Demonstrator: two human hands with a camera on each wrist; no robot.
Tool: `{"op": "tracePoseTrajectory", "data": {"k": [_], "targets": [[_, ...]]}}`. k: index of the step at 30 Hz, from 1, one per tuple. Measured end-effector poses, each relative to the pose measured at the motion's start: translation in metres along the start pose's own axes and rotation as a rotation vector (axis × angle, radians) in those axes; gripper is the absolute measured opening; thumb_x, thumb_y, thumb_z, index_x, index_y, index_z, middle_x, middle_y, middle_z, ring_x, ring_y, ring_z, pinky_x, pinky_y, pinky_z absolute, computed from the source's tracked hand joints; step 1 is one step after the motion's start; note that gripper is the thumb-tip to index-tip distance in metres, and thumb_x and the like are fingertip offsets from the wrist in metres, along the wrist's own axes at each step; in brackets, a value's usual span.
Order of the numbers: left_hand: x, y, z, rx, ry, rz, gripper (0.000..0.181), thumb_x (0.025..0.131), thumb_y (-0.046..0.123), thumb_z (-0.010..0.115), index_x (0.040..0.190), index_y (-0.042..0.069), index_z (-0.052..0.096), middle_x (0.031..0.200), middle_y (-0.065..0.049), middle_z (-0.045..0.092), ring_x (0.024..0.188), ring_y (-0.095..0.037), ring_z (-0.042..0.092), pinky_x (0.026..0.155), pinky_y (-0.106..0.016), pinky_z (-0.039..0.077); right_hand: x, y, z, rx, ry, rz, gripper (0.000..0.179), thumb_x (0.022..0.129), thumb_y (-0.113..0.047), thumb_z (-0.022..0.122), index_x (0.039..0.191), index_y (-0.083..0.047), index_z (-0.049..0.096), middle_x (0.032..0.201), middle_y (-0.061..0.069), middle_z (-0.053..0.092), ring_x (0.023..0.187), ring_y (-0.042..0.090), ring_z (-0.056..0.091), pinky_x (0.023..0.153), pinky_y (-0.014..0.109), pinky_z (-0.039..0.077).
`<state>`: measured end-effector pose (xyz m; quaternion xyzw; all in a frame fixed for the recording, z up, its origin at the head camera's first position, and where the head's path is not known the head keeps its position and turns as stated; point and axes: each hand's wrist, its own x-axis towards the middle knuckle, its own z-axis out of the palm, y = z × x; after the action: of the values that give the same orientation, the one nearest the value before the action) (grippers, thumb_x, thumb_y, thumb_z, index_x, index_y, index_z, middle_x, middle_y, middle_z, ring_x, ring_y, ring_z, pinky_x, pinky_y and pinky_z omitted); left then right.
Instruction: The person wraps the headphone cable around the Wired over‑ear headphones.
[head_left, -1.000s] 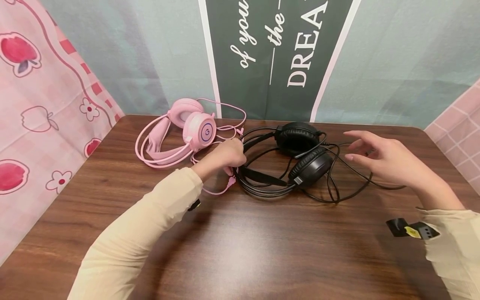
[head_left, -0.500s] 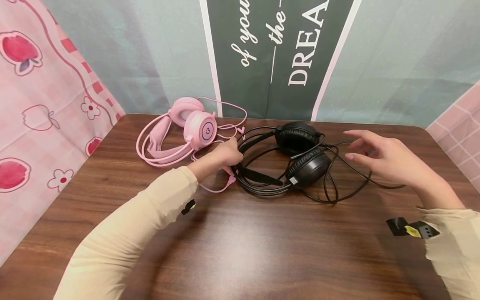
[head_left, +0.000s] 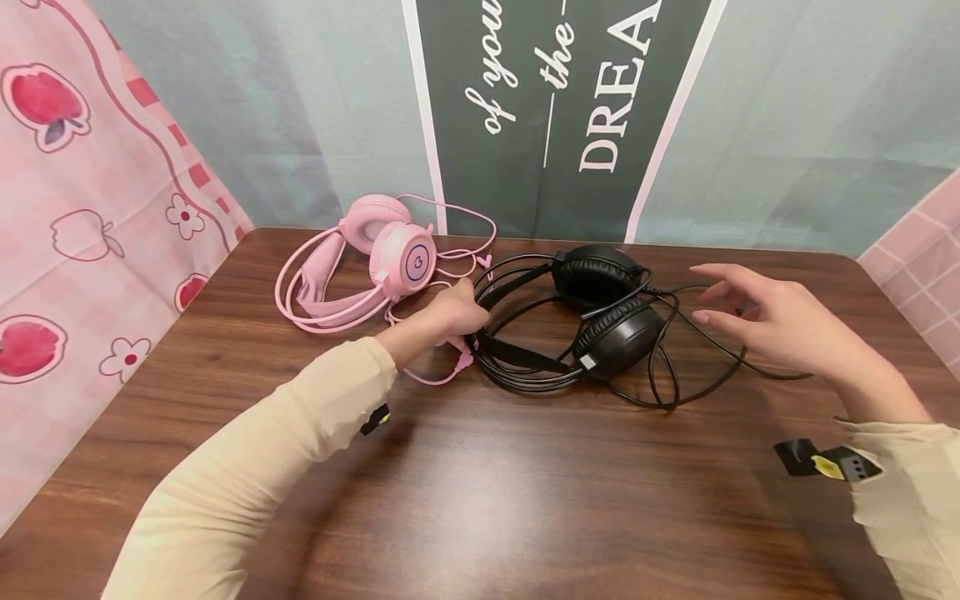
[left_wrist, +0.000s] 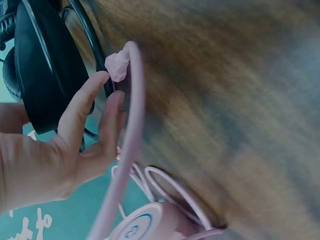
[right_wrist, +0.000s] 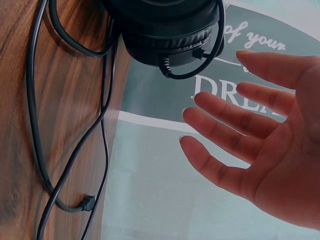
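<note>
Wood-grain table (head_left: 480, 500) before a dark green banner (head_left: 517, 187): black headphones (head_left: 622, 337) lie on it, their headband (head_left: 525, 356) gripped in my left hand (head_left: 453, 310), with pink headphones (head_left: 397, 262) on their left. My right hand (head_left: 772, 317) is spread wide near the black ear cups (head_left: 596, 275).

Left sleeve (head_left: 262, 450), eight o'clock, and right sleeve (head_left: 911, 492), four o'clock, are cream; each bears a yellow-marked black tab (head_left: 850, 463).

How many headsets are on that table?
2: the pink headset toward the back left, and the black headset to its right, gripped by the left hand.
</note>
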<state>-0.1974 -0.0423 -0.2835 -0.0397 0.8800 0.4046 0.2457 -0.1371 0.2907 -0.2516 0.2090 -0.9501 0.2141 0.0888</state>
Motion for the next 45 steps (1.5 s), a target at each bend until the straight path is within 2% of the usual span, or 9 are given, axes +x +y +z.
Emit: {"op": "tracePoseTrajectory", "data": {"k": [4, 8, 13, 18, 25, 30, 32, 36, 45], "targets": [[0.005, 0.002, 0.003, 0.28, 0.047, 0.016, 0.047, 0.085, 0.017, 0.055, 0.119, -0.006, 0.032, 0.12, -0.032, 0.043, 0.049, -0.022, 0.063, 0.052, -0.028, 0.056, 0.0, 0.0, -0.001, 0.008, 0.007, 0.001, 0.048, 0.081, -0.013, 0.068, 0.126, -0.016, 0.051, 0.092, 0.002, 0.064, 0.068, -0.003, 0.054, 0.055, 0.011, 0.039], [0.007, 0.002, 0.009, 0.461, 0.089, 0.041, 0.067, 0.082, 0.041, 0.063, 0.121, -0.006, 0.034, 0.114, -0.026, 0.052, 0.06, -0.02, 0.064, 0.062, -0.027, 0.055, 0.0, -0.001, 0.0, 0.011, 0.005, 0.002, 0.048, 0.081, -0.013, 0.068, 0.126, -0.015, 0.051, 0.092, 0.002, 0.064, 0.067, -0.002, 0.054, 0.054, 0.011, 0.038], [0.007, 0.001, 0.012, 0.537, 0.161, 0.06, 0.069, 0.073, 0.039, 0.073, 0.116, -0.003, 0.039, 0.107, -0.021, 0.057, 0.083, -0.029, 0.058, 0.083, -0.032, 0.049, -0.001, 0.0, 0.0, 0.004, -0.005, 0.007, 0.048, 0.082, -0.014, 0.068, 0.126, -0.016, 0.05, 0.093, 0.003, 0.064, 0.067, -0.002, 0.053, 0.054, 0.012, 0.039], [0.007, 0.002, 0.01, 0.436, 0.175, 0.05, 0.051, 0.075, 0.02, 0.068, 0.114, -0.001, 0.042, 0.111, -0.023, 0.055, 0.082, -0.03, 0.06, 0.081, -0.029, 0.05, -0.002, 0.001, -0.001, 0.005, -0.007, 0.019, 0.049, 0.082, -0.015, 0.067, 0.127, -0.017, 0.05, 0.093, 0.001, 0.064, 0.067, -0.002, 0.054, 0.055, 0.011, 0.039], [0.007, -0.003, 0.006, -0.055, 0.066, -0.027, 0.035, 0.078, 0.0, 0.058, 0.109, -0.005, 0.042, 0.11, -0.026, 0.044, 0.055, -0.029, 0.062, 0.051, -0.032, 0.057, -0.003, 0.001, -0.002, 0.02, -0.005, 0.034, 0.05, 0.081, -0.014, 0.068, 0.128, -0.017, 0.05, 0.092, 0.001, 0.064, 0.068, -0.002, 0.054, 0.056, 0.011, 0.039], [0.003, -0.006, 0.002, -0.322, -0.028, -0.053, 0.034, 0.08, -0.007, 0.05, 0.112, -0.008, 0.037, 0.103, -0.024, 0.044, 0.072, -0.034, 0.059, 0.062, -0.043, 0.056, -0.004, 0.001, -0.003, 0.015, -0.004, 0.042, 0.05, 0.081, -0.014, 0.068, 0.127, -0.018, 0.05, 0.09, -0.001, 0.064, 0.068, -0.003, 0.055, 0.057, 0.01, 0.039], [0.002, -0.007, 0.001, -0.375, -0.046, -0.055, 0.028, 0.08, -0.009, 0.048, 0.107, -0.007, 0.039, 0.093, -0.021, 0.047, 0.075, -0.034, 0.058, 0.063, -0.045, 0.056, -0.004, 0.001, -0.003, 0.014, -0.002, 0.041, 0.05, 0.081, -0.014, 0.068, 0.127, -0.017, 0.05, 0.09, -0.001, 0.064, 0.069, -0.004, 0.055, 0.058, 0.009, 0.039], [0.002, -0.01, -0.001, -0.409, -0.049, -0.054, 0.018, 0.078, -0.01, 0.046, 0.093, -0.002, 0.042, 0.071, -0.015, 0.049, 0.059, -0.025, 0.056, 0.054, -0.039, 0.057, -0.004, 0.002, -0.003, 0.012, -0.001, 0.039, 0.05, 0.081, -0.013, 0.068, 0.127, -0.017, 0.05, 0.09, -0.001, 0.064, 0.072, -0.006, 0.055, 0.059, 0.006, 0.039], [0.0, -0.012, -0.005, -0.479, -0.039, -0.032, 0.031, 0.078, -0.012, 0.045, 0.108, -0.007, 0.043, 0.073, -0.015, 0.047, 0.057, -0.024, 0.055, 0.052, -0.037, 0.057, -0.005, 0.004, -0.003, 0.0, -0.003, 0.047, 0.05, 0.081, -0.015, 0.068, 0.128, -0.018, 0.05, 0.089, -0.002, 0.064, 0.072, -0.007, 0.054, 0.056, 0.014, 0.041]]}}
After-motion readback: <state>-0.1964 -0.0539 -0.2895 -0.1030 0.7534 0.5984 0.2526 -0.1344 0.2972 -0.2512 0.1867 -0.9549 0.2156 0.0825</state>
